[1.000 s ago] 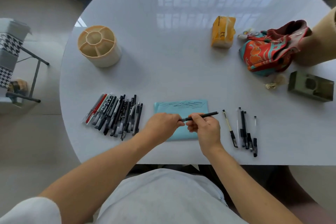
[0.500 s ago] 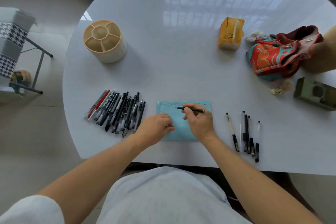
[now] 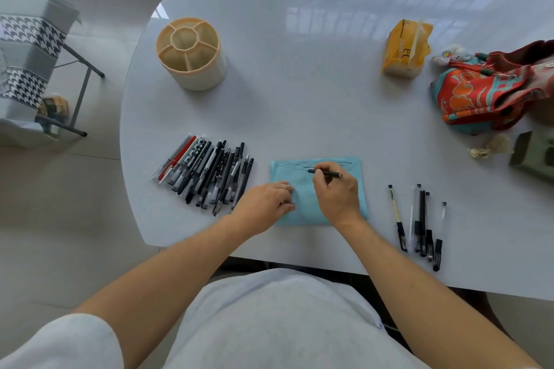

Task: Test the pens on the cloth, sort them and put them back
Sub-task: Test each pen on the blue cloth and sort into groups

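Head | right hand [image 3: 337, 195] grips black pen [image 3: 325, 173] on cloth [image 3: 356, 189] | left hand [image 3: 265, 201] curled, pressing cloth | labels unreadable

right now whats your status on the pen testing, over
Right hand shut on black pen, tip on blue cloth. Left hand pinning the cloth. Pen holder empty. Nothing in the way.

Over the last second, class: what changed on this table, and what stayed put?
The right hand turned the pen tip down onto the cloth. The left hand let go of it and now rests on the cloth. Both pen groups and the holder stayed.
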The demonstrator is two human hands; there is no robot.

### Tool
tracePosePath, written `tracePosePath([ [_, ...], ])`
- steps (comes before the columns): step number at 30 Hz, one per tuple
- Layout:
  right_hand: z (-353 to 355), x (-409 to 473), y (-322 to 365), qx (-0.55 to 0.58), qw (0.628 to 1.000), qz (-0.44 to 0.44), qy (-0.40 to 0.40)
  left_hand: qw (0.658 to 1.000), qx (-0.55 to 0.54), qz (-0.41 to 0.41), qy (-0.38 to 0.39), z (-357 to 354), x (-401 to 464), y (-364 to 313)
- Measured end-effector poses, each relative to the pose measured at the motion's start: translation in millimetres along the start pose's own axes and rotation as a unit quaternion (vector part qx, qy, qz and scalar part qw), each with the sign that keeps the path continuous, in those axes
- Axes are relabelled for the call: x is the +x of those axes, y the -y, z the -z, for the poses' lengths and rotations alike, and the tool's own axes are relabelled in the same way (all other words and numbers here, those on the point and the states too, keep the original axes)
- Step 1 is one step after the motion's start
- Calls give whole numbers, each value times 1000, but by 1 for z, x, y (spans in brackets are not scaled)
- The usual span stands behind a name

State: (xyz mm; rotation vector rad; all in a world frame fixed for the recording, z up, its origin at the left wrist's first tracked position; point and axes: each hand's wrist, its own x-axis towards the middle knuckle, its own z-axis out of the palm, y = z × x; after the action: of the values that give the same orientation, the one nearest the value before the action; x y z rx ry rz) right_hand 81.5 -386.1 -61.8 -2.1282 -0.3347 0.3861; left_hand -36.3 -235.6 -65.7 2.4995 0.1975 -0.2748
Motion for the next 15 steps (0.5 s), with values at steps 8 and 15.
tracePosePath([
  [8, 33, -16, 7, 206, 973, -105, -9, 999, -35, 41, 0, 7, 3, -5],
  [15, 36, -26, 21, 218, 971, -100, 11, 996, -55, 60, -23, 11, -1, -12],
])
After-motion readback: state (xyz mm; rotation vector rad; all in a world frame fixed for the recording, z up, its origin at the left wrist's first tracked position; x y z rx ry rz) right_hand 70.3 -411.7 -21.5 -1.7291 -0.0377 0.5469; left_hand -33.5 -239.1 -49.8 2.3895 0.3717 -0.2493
